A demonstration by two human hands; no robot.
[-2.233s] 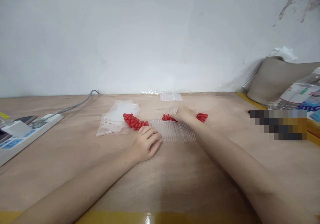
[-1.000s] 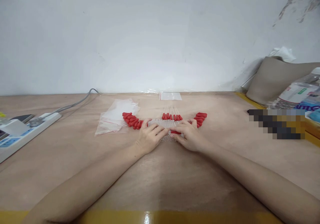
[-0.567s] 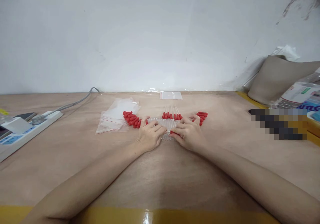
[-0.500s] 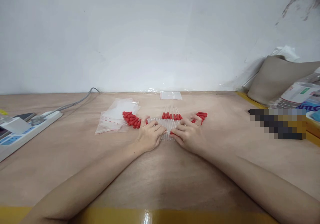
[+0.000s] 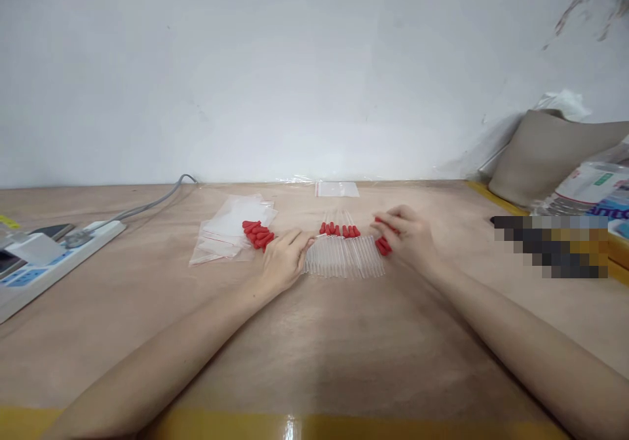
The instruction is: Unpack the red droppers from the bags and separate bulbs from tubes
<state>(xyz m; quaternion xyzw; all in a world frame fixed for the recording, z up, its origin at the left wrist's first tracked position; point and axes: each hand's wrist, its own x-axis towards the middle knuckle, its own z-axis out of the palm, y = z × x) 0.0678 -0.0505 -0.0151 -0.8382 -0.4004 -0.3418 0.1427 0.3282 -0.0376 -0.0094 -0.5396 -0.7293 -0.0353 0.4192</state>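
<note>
My left hand is closed around a thin clear glass tube, whose end points right past the fingertips. A row of similar clear tubes lies side by side on the table, right of that hand. Behind them lie several tubes with red rubber bulbs on their near ends. My right hand is bent over the right-hand group of red rubber bulbs, with red showing at its fingertips, slightly blurred. Another pile of red bulbs lies beyond my left hand, partly hidden by it.
Clear zip bags lie at left, another bag by the wall. A white power strip with a grey cable is far left. At right are a pixelated dark object, a grey-brown sheet and a plastic bottle.
My hands have moved apart from the middle. The right hand went right and back to the red bulbs; the left shifted slightly left, uncovering more of the tube row.
</note>
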